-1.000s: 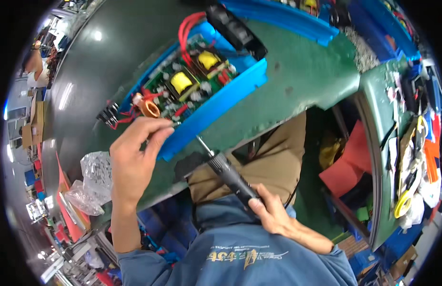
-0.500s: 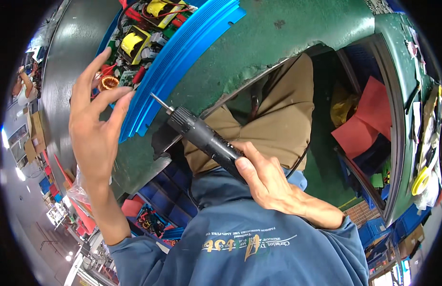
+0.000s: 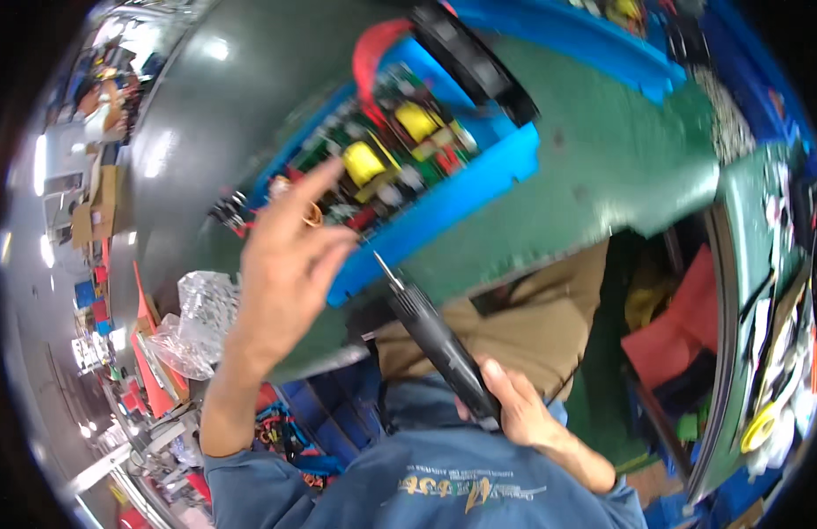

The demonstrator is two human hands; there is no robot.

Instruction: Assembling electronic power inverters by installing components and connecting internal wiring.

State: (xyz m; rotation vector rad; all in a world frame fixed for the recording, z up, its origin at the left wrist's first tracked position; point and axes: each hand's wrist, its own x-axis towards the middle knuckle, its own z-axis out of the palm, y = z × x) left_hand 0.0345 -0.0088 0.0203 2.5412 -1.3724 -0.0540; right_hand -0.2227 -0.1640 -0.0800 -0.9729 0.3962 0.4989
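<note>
Fingertips (image 3: 349, 236) of left hand (image 3: 281, 264), just left of centre: thumb and one finger close together at the tips, another stretched up over the parts; blurred, cannot tell whether gripping anything small. Right hand (image 3: 523, 413), lower centre: wrapped round rear of black driver (image 3: 439, 348). Bit (image 3: 386, 266) aimed up-left, near left thumb; contact with housing wall not certain.

Risk, as judged: jab to left thumb. Likely cause: bit skidding off target with fingertips so close.

Blue housing (image 3: 444, 207), upper centre, on green bench (image 3: 594, 176); circuit board (image 3: 408, 181) inside, open to view. Possible fault: scratched board or nicked copper coil (image 3: 311, 214), from bit overshoot past near wall or a careless knuckle. Also possible: small item lost among yellow-wrapped transformers (image 3: 364, 163), from a loose pinch.

Far end of housing: black end piece (image 3: 470, 62), set askew, red wires (image 3: 373, 62) arching up to it. Possible strained joint, from any twist of housing. No firm brace by either hand visible; hence possible slide under sideways push.

Left of frame: clear plastic bag (image 3: 206, 304), well apart from driver; low concern.
</note>
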